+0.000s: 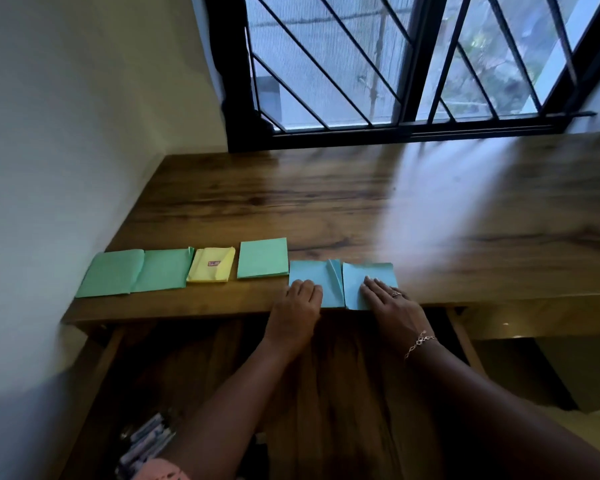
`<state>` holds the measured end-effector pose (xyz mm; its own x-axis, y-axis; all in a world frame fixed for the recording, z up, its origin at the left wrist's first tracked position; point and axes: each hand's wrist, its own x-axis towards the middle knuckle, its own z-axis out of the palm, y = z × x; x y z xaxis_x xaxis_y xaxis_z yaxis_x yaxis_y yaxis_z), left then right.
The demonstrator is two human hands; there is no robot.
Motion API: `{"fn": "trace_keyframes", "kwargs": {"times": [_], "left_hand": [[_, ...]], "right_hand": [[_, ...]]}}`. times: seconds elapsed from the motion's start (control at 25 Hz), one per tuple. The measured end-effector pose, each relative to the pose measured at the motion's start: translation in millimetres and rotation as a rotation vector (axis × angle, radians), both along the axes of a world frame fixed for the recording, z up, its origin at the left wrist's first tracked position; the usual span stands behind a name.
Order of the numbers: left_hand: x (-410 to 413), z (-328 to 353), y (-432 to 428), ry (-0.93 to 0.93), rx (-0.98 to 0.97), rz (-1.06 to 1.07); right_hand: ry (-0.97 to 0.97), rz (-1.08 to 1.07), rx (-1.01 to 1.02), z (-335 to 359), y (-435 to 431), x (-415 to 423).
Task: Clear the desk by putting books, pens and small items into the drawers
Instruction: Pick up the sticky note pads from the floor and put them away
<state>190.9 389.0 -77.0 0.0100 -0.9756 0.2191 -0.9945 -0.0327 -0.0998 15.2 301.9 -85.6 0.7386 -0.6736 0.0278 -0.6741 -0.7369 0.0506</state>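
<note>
The wooden desk [361, 202], dark-grained and glossy enough to reflect the barred window [413, 64] behind it, is bare over most of its top, so the clearing looks well advanced; what remains is a row of paper items along the front edge. Below that edge a drawer [347, 382] of the same wood stands pulled out. At the left end of the row a green booklet [136, 273] lies open and flat, thin and matte, with soft corners. At the right end a blue booklet [329, 282] lies open too, a leaf or two standing up at its middle fold, and this looks like the item in hand. Between them sit a square green pad [263, 258] and a smaller, thicker yellow pad [211, 265] with a small printed label. All four still need to go into the drawer. In the drawer's near left corner lies a blurred bundle that looks like pens [146, 441], apparently already stowed. The left hand [300, 301] rests on the blue booklet's left page with fingers bent; whether it pinches the paper I cannot tell. The right hand [390, 303] presses flat on the right page, fingers straight, with a chain bracelet [420, 342] at the wrist and a ring [395, 294].
</note>
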Motion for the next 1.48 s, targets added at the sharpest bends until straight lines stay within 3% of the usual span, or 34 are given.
{"fn": "trace_keyframes", "kwargs": {"times": [0.2,0.36,0.44,0.52,0.68,0.8,0.92,1.2,1.48], "left_hand": [[-16,8,13,0.100,-0.152,-0.097],[-28,48,29,0.220,-0.195,-0.197],[-36,62,37,0.392,-0.152,-0.205],[-49,62,42,0.624,0.065,-0.063],[-73,8,40,0.720,0.616,0.068],[-84,-26,41,0.798,0.745,0.100],[-96,-40,45,0.716,0.734,0.127],[-115,-53,68,0.243,0.698,-0.001],[-125,-60,78,0.304,0.640,-0.049]], "right_hand": [[-0.135,0.021,0.136,37,14,-21],[0.019,-0.026,0.285,85,15,-47],[0.042,-0.018,0.414,93,10,-60],[0.124,0.028,0.567,84,6,-71],[0.324,0.092,0.708,35,12,-76],[0.378,0.063,0.676,0,20,-77],[0.419,0.016,0.528,-19,28,-83],[0.495,0.148,0.388,-34,42,-91],[0.549,0.079,0.441,-44,54,-92]]}}
